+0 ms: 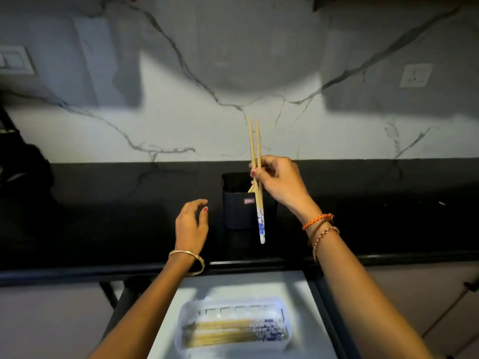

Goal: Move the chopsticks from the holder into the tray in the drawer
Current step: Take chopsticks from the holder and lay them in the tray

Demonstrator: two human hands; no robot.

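My right hand (278, 181) is shut on a pair of wooden chopsticks (256, 151) with blue-and-white patterned ends, held upright above the counter with the patterned ends pointing down. Just behind them stands the dark holder (237, 211), where another wooden tip pokes out at the rim. My left hand (191, 225) hovers open to the left of the holder, touching nothing. Below the counter, the open drawer (298, 286) holds a clear plastic tray (233, 307) with several chopsticks lying side by side in it.
The black countertop (103, 216) runs left to right, backed by a white marble wall (181, 125). A wall socket (415, 75) sits at the right and a switch plate (15, 60) at the left. A dark object stands at the far left edge.
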